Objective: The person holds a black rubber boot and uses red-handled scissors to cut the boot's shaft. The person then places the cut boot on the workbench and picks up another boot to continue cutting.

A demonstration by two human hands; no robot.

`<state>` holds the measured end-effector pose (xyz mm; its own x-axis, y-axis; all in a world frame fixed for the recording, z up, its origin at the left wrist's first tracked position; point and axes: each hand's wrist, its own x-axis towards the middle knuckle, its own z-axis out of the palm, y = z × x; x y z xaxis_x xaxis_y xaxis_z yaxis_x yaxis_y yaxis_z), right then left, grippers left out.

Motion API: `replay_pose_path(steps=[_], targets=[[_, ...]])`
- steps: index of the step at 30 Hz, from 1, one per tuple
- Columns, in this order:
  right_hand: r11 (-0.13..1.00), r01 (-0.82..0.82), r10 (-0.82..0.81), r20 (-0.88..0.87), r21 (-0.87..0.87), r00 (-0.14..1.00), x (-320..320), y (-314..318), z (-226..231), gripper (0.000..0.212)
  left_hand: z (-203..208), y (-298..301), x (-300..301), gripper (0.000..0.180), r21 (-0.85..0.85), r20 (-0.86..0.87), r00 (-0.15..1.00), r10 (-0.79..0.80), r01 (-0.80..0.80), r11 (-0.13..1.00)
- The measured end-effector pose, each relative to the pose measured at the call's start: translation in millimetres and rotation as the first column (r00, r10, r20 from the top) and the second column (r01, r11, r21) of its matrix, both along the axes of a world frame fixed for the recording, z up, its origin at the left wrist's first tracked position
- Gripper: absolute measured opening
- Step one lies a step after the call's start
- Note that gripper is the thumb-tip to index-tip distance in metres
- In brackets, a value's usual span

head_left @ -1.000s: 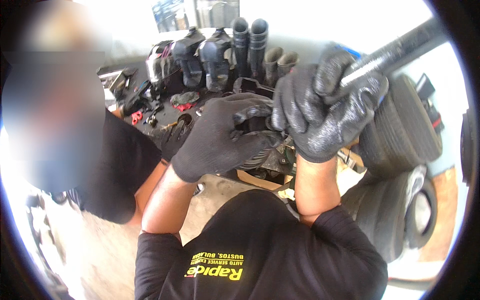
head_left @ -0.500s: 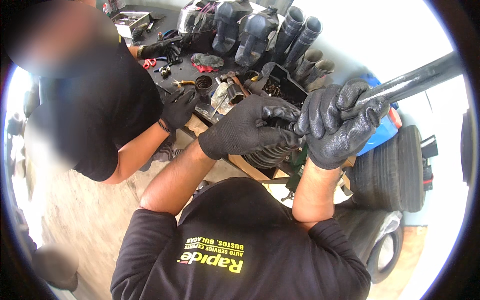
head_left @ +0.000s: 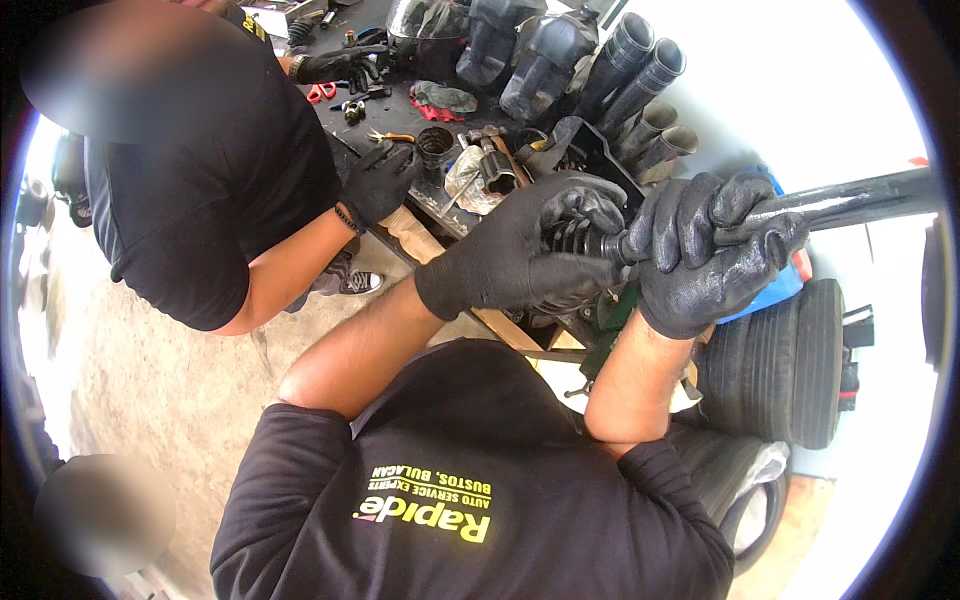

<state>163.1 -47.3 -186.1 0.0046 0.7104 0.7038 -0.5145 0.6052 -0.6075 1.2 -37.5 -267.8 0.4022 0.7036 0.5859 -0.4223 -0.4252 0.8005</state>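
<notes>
A long black shaft, glossy along its length, runs toward the right side. My right hand, in a black glove wet with shine, is wrapped tightly round it. My left hand, also in a black glove, is closed round a black ribbed rubber boot at the shaft's near-left end. Thumb and fingers lie on either side of the boot, whose ribs show between them. Both hands are close together, the left just short of the right. Part of the boot is hidden by the left glove.
A co-worker in a black shirt stands at left, one gloved hand by the dark workbench. Yellow-handled pliers, a dark cup and black tubes sit there. Stacked tyres and a blue container stand at right.
The view has shifted slightly. My left fingers have spread wider round the boot, showing its ribs between them. The shaft lies more level, and my right hand keeps its grip.
</notes>
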Motion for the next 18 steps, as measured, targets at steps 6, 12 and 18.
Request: replay_pose_path(steps=[6, 12, 18], targets=[[0.995, 0.048, -0.053, 0.059, 0.085, 0.997, 1, 2, -3, 0.050, -1, -19, 2, 0.083, 0.463, -0.140, 0.849, 0.509, -0.398, 0.792], [0.990, 0.033, -0.040, 0.051, 0.136, 0.998, -12, -2, 5, 0.051, 3, -16, 5, 0.079, 0.346, -0.321, 0.809, 0.493, -0.384, 0.856], [0.990, -0.077, 0.064, 0.117, 0.116, 0.991, 1, -18, 41, 0.050, 2, -23, 8, 0.067, 0.279, -0.429, 0.793, 0.433, -0.339, 0.898]])
